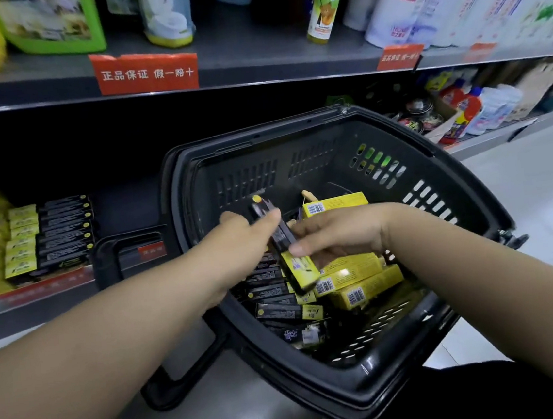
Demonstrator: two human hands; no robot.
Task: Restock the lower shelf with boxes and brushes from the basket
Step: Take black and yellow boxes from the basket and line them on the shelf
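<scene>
Overhead, the upper shelf [252,61] carries bottles [318,7] and a red label [146,73] on its front edge. Lower shelf [122,212] below it is dark; at its left end stand shelved boxes [62,231], black with yellow ends, stacked flat with long axes running left to right. Black basket [390,398] sits in front of the lower shelf, tilted, with its open top toward the camera. Both forearms reach forward over the near rim and converge above the basket's middle. Inside: yellow boxes [354,276] lie along the right side, barcodes up, long axes running roughly left-right; black boxes [278,308] are layered at the left and front. Left hand [247,233]: wrist straight, thumb laid across the top face of the held box [283,239], fingers wrapped behind it at its far end. Right hand [339,233]: palm down, thumb and curled fingers pinching the same box at mid-length from the right. Held box is above the basket contents, clear of the shelf; long axis diagonal, the black end with a yellow dot pointing away toward the shelf and up-left, the yellow end pointing down toward the person. Tan handle tip [308,195] pokes up behind the yellow boxes; the rest of it is hidden.
</scene>
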